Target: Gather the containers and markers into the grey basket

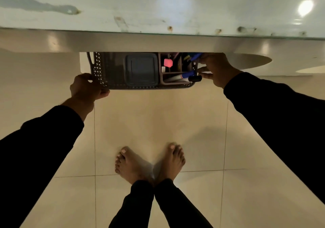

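Grey perforated plastic, the basket [112,80] is half hiding under the glossy worktop [158,41], its far side cut off from us. We are gripping its left end with our left hand [88,89], fingers curled under the rim. Our right hand [217,69] is pinching a black marker cap [194,78] at the right end. Inside, a square dark container lid [140,71] is lying flat beside a brown organiser [175,82] holding a white marker [175,77]; the pink block [168,63] is blurring too much to identify
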